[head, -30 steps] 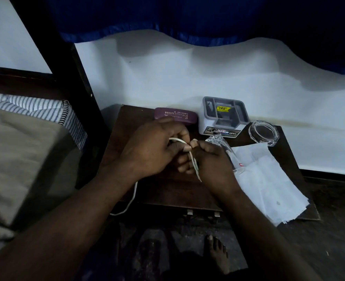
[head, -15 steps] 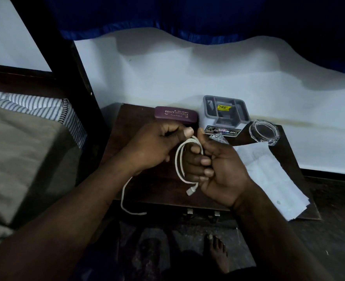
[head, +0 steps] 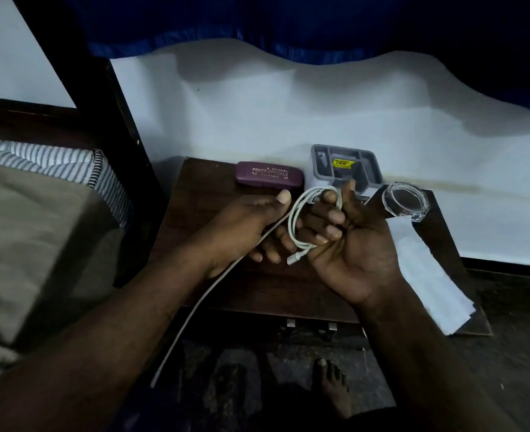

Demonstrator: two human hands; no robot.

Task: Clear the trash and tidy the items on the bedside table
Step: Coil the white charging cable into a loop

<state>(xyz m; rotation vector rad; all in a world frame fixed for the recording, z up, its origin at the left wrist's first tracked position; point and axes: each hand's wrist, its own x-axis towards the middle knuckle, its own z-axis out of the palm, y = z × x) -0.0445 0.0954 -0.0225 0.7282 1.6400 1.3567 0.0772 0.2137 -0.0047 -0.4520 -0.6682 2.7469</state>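
Note:
A white cable [head: 291, 222] is looped around the curled fingers of my right hand [head: 354, 241], which is palm up above the dark wooden bedside table [head: 195, 188]. Its plug end pokes out below the loop. My left hand [head: 245, 226] grips the cable's loose length, which runs taut down and left past my forearm. On the table behind stand a purple glasses case [head: 268, 176], a grey organiser box [head: 344, 165] with a yellow sticker, and a clear glass ashtray [head: 405, 204]. White paper sheets [head: 435, 282] lie on the table's right side.
A bed with a striped pillow [head: 54, 163] and a grey-brown cover stands at the left behind a dark bedpost. A white wall and a blue curtain are behind the table. My bare foot [head: 335, 388] is on the dark floor below.
Another turn of the cable has gone around my right fingers. My left hand has pulled the loose length straight, so it no longer hangs in a curl below the table edge.

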